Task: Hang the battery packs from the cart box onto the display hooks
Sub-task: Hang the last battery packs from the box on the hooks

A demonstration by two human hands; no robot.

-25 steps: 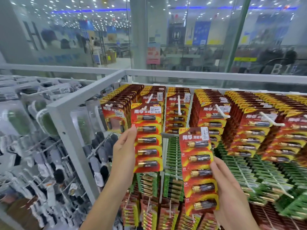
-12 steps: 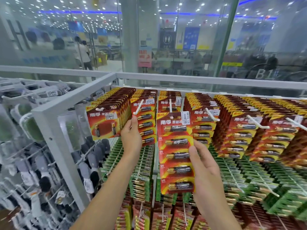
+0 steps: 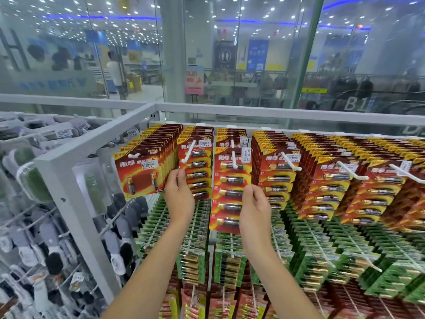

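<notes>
Two long red battery packs hang at the front of neighbouring white display hooks. My left hand (image 3: pixel 179 195) holds the left pack (image 3: pixel 197 168) by its left edge; that pack is threaded on its hook (image 3: pixel 188 153). My right hand (image 3: pixel 254 204) pinches the right edge of the second pack (image 3: pixel 227 188), whose top sits on the middle hook (image 3: pixel 234 158). The cart box is out of view.
More red packs fill the hooks to the right (image 3: pixel 333 178) and a two-battery pack (image 3: pixel 139 173) hangs at the left. Green packs (image 3: pixel 310 245) fill the rows below. A grey frame post (image 3: pixel 66 199) stands left, with socks (image 3: pixel 46 249) beyond it. A glass wall is behind.
Both hands moved up and forward to the hooks. The left pack slid further onto its hook, and the right pack went from being held in the air to hanging on the middle hook.
</notes>
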